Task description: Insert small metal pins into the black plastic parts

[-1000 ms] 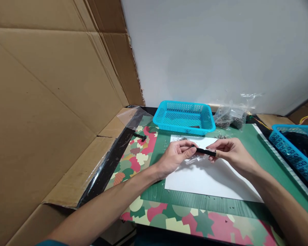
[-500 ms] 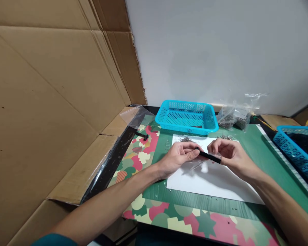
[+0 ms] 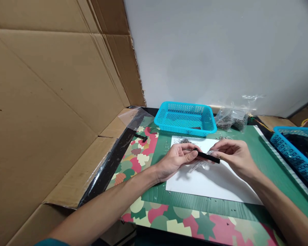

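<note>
My left hand (image 3: 178, 159) pinches the left end of a black bar (image 3: 208, 157) between thumb and fingers, above a white sheet (image 3: 207, 184). A crumpled clear plastic bag (image 3: 200, 165) hangs under and around the bar. At the bar's right end, my right hand (image 3: 229, 152) has its fingers pinched together at the clear plastic. Whether a small part is also between those fingertips cannot be made out. Behind my left hand, a pile of small metal pieces (image 3: 184, 140) lies on the sheet; another small pile (image 3: 223, 138) is behind my right hand.
A blue basket (image 3: 186, 130) stands behind the sheet, with bags of small metal pieces (image 3: 232, 123) to its right. Another blue basket (image 3: 295, 153) holds black material at the right. A black part (image 3: 141, 137) and a flat clear bag (image 3: 136, 118) lie left. Cardboard (image 3: 41, 102) walls the left side.
My right thumb and fingers have closed together at the bar's right end, uncovering more of the bar. The clear bag has shifted slightly. My left hand keeps its hold.
</note>
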Demonstrator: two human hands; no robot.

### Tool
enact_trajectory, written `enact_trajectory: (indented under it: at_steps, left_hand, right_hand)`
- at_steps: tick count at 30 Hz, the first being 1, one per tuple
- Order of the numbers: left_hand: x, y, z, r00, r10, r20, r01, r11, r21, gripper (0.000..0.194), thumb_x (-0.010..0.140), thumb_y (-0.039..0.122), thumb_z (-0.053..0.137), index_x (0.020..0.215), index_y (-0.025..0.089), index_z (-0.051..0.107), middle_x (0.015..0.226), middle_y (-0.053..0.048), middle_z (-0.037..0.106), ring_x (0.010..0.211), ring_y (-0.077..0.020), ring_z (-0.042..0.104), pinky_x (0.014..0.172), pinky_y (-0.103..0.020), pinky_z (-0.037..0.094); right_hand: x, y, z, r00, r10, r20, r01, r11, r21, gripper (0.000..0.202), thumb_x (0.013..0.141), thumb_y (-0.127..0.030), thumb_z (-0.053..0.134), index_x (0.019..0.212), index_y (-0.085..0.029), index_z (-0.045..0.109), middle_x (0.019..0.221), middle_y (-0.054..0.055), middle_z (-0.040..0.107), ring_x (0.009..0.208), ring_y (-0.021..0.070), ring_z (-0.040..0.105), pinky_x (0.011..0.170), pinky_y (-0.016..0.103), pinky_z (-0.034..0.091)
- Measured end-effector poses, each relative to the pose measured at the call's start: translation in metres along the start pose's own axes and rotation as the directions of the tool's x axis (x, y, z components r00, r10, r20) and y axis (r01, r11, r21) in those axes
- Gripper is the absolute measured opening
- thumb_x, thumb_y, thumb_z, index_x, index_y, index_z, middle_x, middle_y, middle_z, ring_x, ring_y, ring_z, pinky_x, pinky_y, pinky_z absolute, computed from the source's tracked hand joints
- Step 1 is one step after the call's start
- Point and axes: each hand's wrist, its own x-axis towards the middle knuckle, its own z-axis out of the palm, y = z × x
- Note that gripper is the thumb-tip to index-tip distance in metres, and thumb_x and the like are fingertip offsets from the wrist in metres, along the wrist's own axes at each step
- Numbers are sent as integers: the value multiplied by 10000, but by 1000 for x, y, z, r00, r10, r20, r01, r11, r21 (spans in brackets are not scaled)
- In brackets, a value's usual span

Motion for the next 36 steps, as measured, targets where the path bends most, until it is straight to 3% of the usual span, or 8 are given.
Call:
enact_trajectory:
  at_steps: [4,13,21,28,36]
  left_hand:
    - [-1,2,1,1000,0,-1,0,1000,-26,352,833,324,881,1053,107,713,972,-128,781,875,-143,757,789,-193,546]
    - [-2,2,0,1000,-6,11,6,1000,8,348,837,340,876,1030,98,715,1001,-141,774,911,-168,759,856,-237,562]
    - [-2,2,-2,1000,-2,23,1,998,55,346,848,342,865,1016,78,716,991,-147,767,935,-180,765,927,-274,590]
    - [-2,0,-5,999,-3,41,-2,991,130,360,880,369,832,1071,92,705,1029,-168,768,972,-186,762,927,-261,574]
    - [-1,-1,-4,988,15,151,-40,986,162,345,891,383,817,1049,98,705,973,-157,780,909,-191,780,893,-268,597]
  right_hand:
    - [-2,2,-1,1000,12,-7,-12,995,101,168,828,-290,878,866,-188,750,728,60,729,575,203,700,534,328,618]
    - [-3,-1,-9,987,26,161,-34,999,42,156,897,-321,816,949,-176,791,852,89,740,649,200,714,612,335,623]
    - [-2,-3,-3,925,141,353,-170,984,54,233,907,-322,812,1054,-155,744,813,79,748,694,202,746,686,312,614]
    - [1,-1,-3,906,192,376,-228,972,54,193,936,-325,784,959,-158,689,823,50,703,713,150,696,688,270,589]
    - [-1,-5,-1,877,190,441,-263,958,111,158,927,-274,792,972,-141,719,841,40,681,701,103,645,645,202,546]
